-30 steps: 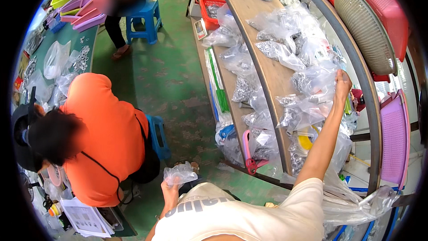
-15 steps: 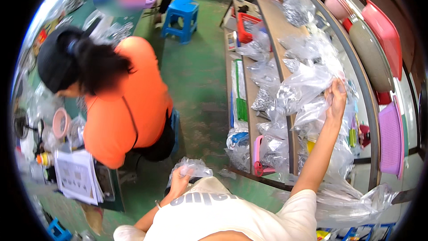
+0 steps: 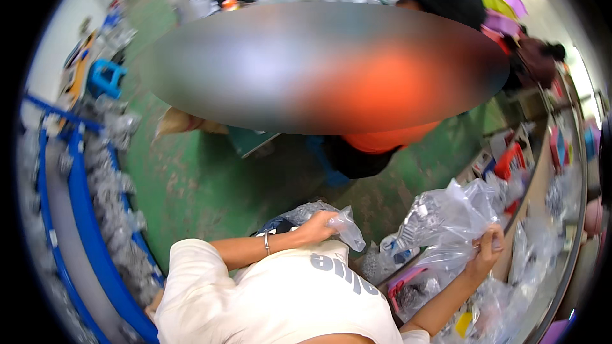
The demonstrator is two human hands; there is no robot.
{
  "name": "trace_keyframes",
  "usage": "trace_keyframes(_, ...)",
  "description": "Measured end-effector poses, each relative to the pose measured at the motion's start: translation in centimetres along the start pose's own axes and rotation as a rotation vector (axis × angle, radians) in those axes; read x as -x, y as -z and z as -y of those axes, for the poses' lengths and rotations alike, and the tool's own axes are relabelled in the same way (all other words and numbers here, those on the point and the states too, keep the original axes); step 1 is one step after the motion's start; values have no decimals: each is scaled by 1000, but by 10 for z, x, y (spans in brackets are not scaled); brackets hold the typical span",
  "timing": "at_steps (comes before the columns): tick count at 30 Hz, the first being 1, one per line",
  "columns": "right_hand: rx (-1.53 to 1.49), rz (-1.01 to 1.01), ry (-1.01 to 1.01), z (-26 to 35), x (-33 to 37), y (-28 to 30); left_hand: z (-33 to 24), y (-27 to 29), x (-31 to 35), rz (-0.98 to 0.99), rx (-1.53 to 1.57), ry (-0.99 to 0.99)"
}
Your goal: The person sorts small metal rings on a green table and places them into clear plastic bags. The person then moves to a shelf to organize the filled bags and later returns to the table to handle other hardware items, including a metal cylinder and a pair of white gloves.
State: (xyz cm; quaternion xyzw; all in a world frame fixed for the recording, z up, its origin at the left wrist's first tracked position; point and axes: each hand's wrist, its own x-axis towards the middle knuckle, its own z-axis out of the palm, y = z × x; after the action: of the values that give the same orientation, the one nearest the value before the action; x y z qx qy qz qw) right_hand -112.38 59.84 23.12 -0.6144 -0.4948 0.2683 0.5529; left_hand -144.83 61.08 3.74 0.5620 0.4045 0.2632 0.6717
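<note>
Large clear bag (image 3: 462, 210) in the right hand (image 3: 489, 245), smaller clear bag in the left: both were held over a green floor (image 3: 191, 178), the broadest thing in view. A wooden shelf (image 3: 540, 172) curved along the right, with more clear bags (image 3: 532, 251) upon it, and a blue rack (image 3: 83, 229) stood at the far left. Ahead, a co-worker in an orange top (image 3: 395, 143) showed only in part, the rest lost in blur.

The large bag was at the shelf's near side, its silvery pieces (image 3: 421, 216) bunched toward its left; whether anything bore it from below could not be told. The right hand had its fingers closed on the film at the bag's right side, in what looked like a pinch. The step in hand seemed to be handling this bag by its film, and the next move would call for a firm grip and a steadied load.

The left hand (image 3: 317, 228), bent in front of the shirt, pinched the smaller clear bag (image 3: 349, 229), which hung loosely past the fingertips; its contents could not be made out. Smallest was a band (image 3: 266, 242) around the left wrist.
</note>
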Motion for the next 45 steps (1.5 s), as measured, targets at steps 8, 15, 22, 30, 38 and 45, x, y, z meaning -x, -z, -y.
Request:
trace_keyframes(8, 8, 400, -37, 9, 29, -122, 8, 25, 93, -189, -15, -42)
trace_keyframes(15, -115, 545, 130, 31, 16, -198, 6, 56, 116, -194, -75, -4)
trace_keyframes(22, -348, 517, 191, 53, -5, -223, -11, 104, 105, -65, -147, -245)
trace_keyframes(30, -318, 299, 171, 71, 17, -253, -60, 169, 63, 377, -102, -338)
trace_keyframes(38, -475, 85, 121, 81, 49, -247, -61, 197, 55, 597, -37, -349)
trace_keyframes(45, -589, -197, 91, 97, 70, -262, -54, 208, 55, 722, -20, -361)
